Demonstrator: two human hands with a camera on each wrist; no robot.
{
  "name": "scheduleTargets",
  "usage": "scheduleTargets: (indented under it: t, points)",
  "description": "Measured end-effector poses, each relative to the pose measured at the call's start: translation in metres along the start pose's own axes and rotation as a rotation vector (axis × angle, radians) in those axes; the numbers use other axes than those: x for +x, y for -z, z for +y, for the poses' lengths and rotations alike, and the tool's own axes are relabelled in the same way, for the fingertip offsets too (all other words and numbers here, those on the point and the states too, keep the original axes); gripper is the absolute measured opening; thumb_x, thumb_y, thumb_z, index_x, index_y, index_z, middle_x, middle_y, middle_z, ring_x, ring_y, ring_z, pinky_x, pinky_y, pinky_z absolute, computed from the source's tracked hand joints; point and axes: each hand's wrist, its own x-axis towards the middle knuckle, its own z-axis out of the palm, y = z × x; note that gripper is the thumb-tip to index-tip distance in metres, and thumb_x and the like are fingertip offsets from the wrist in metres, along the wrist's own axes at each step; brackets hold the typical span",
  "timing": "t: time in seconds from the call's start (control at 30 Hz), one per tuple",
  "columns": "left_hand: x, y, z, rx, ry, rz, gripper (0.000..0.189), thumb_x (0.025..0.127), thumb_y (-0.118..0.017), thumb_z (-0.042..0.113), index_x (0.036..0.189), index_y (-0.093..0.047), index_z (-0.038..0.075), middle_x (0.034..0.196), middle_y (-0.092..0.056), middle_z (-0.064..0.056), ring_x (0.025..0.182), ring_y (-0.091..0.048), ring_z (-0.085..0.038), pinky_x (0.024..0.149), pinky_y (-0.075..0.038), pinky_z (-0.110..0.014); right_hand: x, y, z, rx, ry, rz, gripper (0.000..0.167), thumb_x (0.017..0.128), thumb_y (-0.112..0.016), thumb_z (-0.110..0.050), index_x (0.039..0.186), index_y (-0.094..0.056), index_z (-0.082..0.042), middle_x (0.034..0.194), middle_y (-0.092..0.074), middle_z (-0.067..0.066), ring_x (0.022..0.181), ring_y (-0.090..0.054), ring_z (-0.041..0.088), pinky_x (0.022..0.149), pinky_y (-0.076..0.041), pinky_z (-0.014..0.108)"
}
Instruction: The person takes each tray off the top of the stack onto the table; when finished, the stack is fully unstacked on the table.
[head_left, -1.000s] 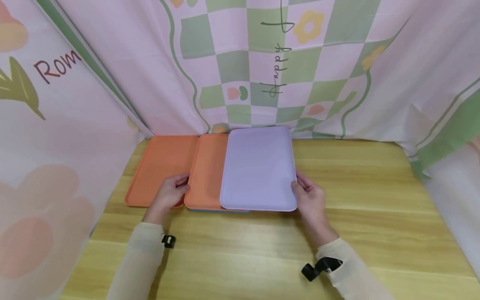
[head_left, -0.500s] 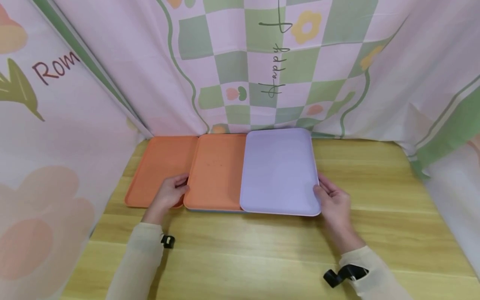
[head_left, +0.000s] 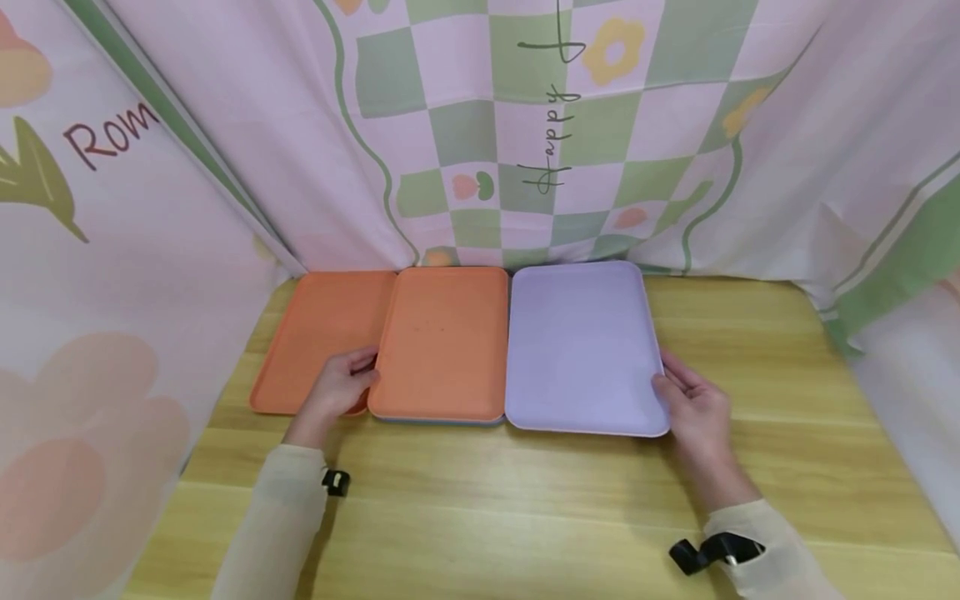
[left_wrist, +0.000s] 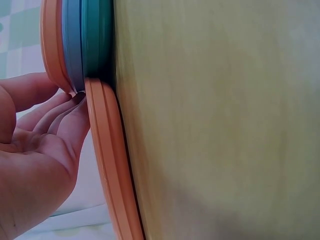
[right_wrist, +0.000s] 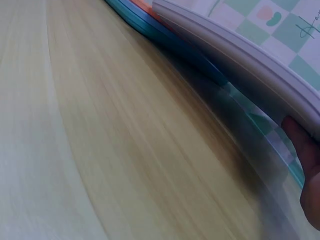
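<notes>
My right hand (head_left: pixel 697 412) grips a lavender tray (head_left: pixel 585 350) by its right edge, thumb on the rim and fingers underneath. In the right wrist view this lavender tray (right_wrist: pixel 245 55) is raised off the table. Left of it lies a stack topped by an orange tray (head_left: pixel 442 346). Beneath that one, the left wrist view shows a blue tray (left_wrist: pixel 72 40) and a green tray (left_wrist: pixel 97 40). My left hand (head_left: pixel 340 387) pinches the stack's left side, thumb at the top orange tray's rim, fingertips partly hidden near the blue tray's edge.
Another orange tray (head_left: pixel 330 333) lies flat at the far left, partly under my left hand. The wooden table (head_left: pixel 495 508) runs back to a patterned curtain (head_left: pixel 465 133). More curtain (head_left: pixel 90 275) hangs along the left side.
My right hand has moved right with the lavender tray, from above the orange tray to beside the stack, uncovering the orange tray. The left hand has stayed in place.
</notes>
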Motion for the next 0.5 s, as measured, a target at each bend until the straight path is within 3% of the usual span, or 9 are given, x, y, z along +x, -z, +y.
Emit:
scheduleTargets:
  t: [0.4, 0.5]
  points:
    - [-0.001, 0.0, 0.001, -0.007, -0.017, 0.003, 0.054, 0.108, -0.057, 0.002, 0.16, -0.045, -0.006, 0.16, -0.052, -0.03, 0.152, -0.05, -0.042, 0.122, -0.047, -0.054, 0.01, 0.009, 0.004, -0.073, -0.009, -0.05, 0.053, 0.104, -0.067, -0.003, 0.154, -0.052, 0.008, 0.099, -0.079, -0.025, 0.091, -0.076, -0.007, 0.076, -0.063, 0.016]
    - [0.0, 0.0, -0.001, -0.004, -0.014, 0.005, 0.055, 0.108, -0.059, 0.003, 0.16, -0.046, -0.004, 0.16, -0.052, -0.029, 0.152, -0.05, -0.041, 0.121, -0.047, -0.054, 0.012, 0.008, 0.007, -0.161, -0.008, -0.05, 0.053, 0.106, -0.066, -0.007, 0.155, -0.052, 0.005, 0.119, -0.079, -0.01, 0.092, -0.073, -0.012, 0.078, -0.061, 0.013]
